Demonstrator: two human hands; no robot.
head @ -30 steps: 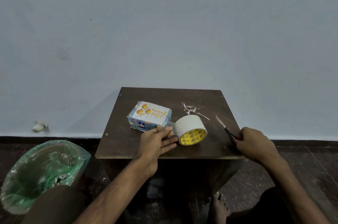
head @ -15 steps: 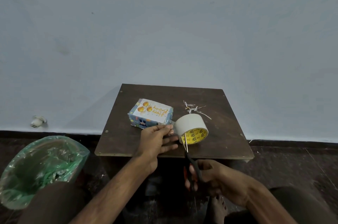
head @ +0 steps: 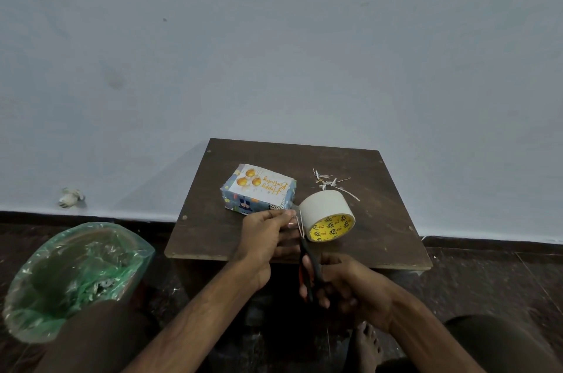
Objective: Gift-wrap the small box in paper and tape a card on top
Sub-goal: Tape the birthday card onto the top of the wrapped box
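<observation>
The dark wooden table [head: 390, 220] carries the wrapped box [head: 240, 205], a tape roll [head: 323, 208] and paper scraps [head: 327, 182].

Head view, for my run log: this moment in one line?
left hand pinches strip from white tape roll | right hand holds black-handled scissors, blades at strip

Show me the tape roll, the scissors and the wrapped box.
tape roll [head: 323, 209], head view, on its white outer band.
scissors [head: 308, 255], head view, on the dark part below the blades.
wrapped box [head: 243, 203], head view, on its patterned front side.
</observation>
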